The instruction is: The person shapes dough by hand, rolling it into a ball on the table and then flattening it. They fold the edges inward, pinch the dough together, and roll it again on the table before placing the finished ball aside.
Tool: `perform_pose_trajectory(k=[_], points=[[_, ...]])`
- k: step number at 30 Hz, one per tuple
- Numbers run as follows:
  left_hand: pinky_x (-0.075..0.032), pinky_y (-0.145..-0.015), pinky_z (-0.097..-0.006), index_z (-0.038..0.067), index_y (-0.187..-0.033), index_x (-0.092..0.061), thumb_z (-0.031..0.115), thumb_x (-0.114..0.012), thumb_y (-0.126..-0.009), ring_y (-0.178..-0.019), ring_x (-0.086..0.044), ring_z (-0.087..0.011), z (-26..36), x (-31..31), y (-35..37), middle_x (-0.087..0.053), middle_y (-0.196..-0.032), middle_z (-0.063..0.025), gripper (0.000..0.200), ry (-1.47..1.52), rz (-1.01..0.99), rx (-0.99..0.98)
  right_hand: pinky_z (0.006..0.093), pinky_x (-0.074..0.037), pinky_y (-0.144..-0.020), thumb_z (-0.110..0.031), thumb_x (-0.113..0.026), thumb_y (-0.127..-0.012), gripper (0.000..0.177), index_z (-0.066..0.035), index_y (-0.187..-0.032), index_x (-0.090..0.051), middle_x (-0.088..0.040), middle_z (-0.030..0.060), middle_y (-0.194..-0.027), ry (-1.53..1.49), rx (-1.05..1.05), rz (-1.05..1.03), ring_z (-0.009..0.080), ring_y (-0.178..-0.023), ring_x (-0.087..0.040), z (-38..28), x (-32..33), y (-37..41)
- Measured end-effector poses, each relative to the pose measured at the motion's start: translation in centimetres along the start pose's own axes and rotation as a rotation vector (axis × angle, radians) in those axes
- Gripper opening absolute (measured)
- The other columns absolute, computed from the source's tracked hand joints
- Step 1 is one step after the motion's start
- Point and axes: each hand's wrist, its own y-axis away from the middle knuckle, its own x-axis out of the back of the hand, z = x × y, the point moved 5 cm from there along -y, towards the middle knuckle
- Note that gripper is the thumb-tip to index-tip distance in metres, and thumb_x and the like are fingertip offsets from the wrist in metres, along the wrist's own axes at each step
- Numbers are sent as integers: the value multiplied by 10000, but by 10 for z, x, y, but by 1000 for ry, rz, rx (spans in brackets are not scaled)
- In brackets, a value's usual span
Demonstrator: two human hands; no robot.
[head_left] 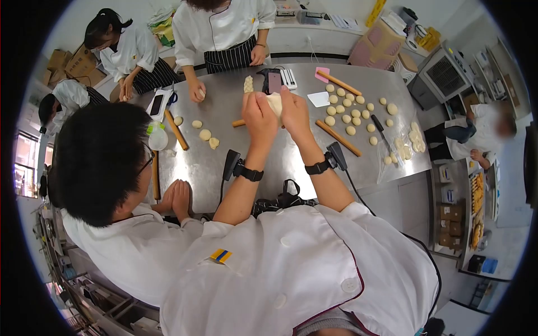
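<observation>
Above the steel table, my left hand point(260, 119) and my right hand point(295, 115) are raised close together. Both are closed on one piece of pale dough point(275, 104), which shows between them; the fingers partly hide it. Just beyond the hands are a braided strip of dough point(248, 84) and a phone point(274, 83) on a dark stand. A rolling pin point(239, 122) lies by my left hand, partly covered. Right of my right hand, another rolling pin point(338, 138) lies slantwise beside several round dough balls point(351, 130).
A co-worker point(101, 162) stands close at the left, hands at the table edge point(235, 196). Another person point(224, 33) works across the table, holding dough. A dark-handled tool point(378, 123), white scraper point(318, 99) and bagged dough point(403, 148) lie right. Shelves stand far right.
</observation>
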Motion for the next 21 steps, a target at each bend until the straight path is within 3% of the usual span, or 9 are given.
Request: perform_pose_trajectory(k=[2,3,5,10,12,16,18,19,21], points=[[-513,-708,-378,10,-1101,-646,325,-422,-1147,-948,-669,-276,-17,-2,12,-698,-1050,-164,389,-57,86,130,397,-472,-592,-378,-576,-1076,505,46,-834,-707,-663,151,-661,39,137,89,162,-633,-591,-7,1,0],[-513,-708,-378,10,-1101,-646,325,-422,-1147,-948,-669,-276,-6,4,13,-698,-1050,-164,389,-59,90,129,404,-463,-585,-300,-614,-1052,425,47,-825,-702,-639,157,-624,76,274,178,152,-591,-567,-14,4,1],[-530,-798,-322,50,-1214,-626,419,-339,-1165,-1109,-636,-208,-5,-1,31,-674,-1178,-102,470,407,-201,944,409,-458,-580,-269,-620,-1040,400,51,-810,-690,-624,165,-616,72,322,169,171,-573,-568,-18,2,4],[-490,-720,-311,55,-1049,-662,449,-383,-1162,-923,-628,-124,-22,3,22,-675,-994,-26,496,586,-138,911,422,-454,-574,-219,-631,-1018,347,49,-799,-661,-614,175,-634,187,490,33,254,-565,-593,-23,-19,22],[-476,-684,-312,53,-983,-666,440,-415,-1159,-843,-621,-109,-31,4,20,-678,-923,-16,494,558,-132,918,439,-464,-577,-223,-634,-1022,333,41,-819,-650,-641,176,-681,116,513,113,315,-614,-630,-21,-20,21],[-472,-653,-321,5,-882,-657,354,-477,-1151,-712,-602,-111,-25,12,10,-675,-786,-26,476,431,-4,640,441,-480,-584,-292,-583,-1075,400,39,-869,-672,-692,187,-751,92,613,271,309,-678,-673,-24,-18,20],[-496,-667,-327,-38,-887,-665,321,-492,-1145,-712,-620,-131,-19,17,4,-691,-777,-64,474,394,47,580,427,-492,-585,-374,-506,-1121,523,44,-862,-682,-694,189,-718,63,17,-12,300,-666,-688,-1,-25,15],[-499,-661,-332,-43,-885,-657,325,-478,-1149,-704,-621,-134,-18,19,0,-689,-762,-70,486,363,71,528,427,-492,-585,-374,-506,-1121,523,44,-862,-682,-694,189,-718,65,20,-18,300,-666,-688,-10,-23,17],[-501,-655,-338,-48,-883,-649,328,-464,-1153,-695,-621,-137,-12,23,-5,-688,-748,-76,498,331,100,476,403,-493,-566,-441,-453,-1135,616,47,-847,-695,-681,167,-664,-18,-253,-197,269,-627,-683,-12,-28,23]])
